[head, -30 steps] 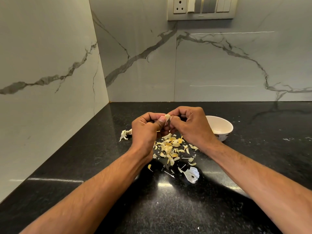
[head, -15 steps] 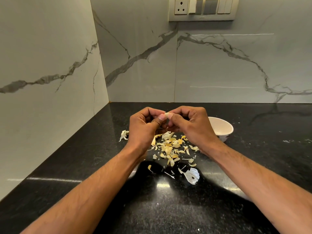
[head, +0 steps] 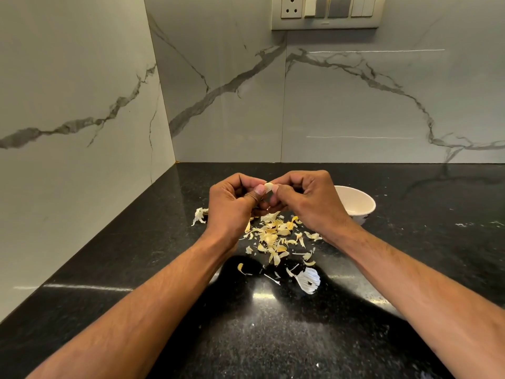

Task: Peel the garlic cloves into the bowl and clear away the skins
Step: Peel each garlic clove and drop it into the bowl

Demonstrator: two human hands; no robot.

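Left hand (head: 232, 203): one, fingers curled, thumb tip pressed against garlic clove (head: 269, 187). Right hand (head: 308, 199): one, fingers curled, thumb and fingertips pinched on same clove from opposite side. Hands brought together, knuckles up, held above countertop (head: 273, 337). Both forearms bare, entered from lower edge.

Garlic clove: one in view, pale, small part exposed between the two thumbs, rest hidden by fingers; peeled or not, could not be told.

Bowl (head: 358, 205): one, white, round, stood on counter just behind and to right of right hand, partly covered by it; small dark marks on outer wall; contents hidden from view.

Skins (head: 276, 236): loose heap of yellowish flakes directly below hands, too many and too small for count, spread toward viewer. Large white skin piece (head: 308, 280): one, papery, lay nearer viewer, apart from heap. White skin clump (head: 199, 216): one, lay left of left hand. Single yellow flake (head: 240, 267): one, set apart at near-left edge of heap.

Countertop: black, speckled, polished, bore light reflections and shadow of arms. Walls: two, met in corner at left rear, pale marble-look panels with grey veins. Switch plate (head: 325, 12): one, mounted on rear wall at top, carried one socket and several switches, cut off by upper edge.
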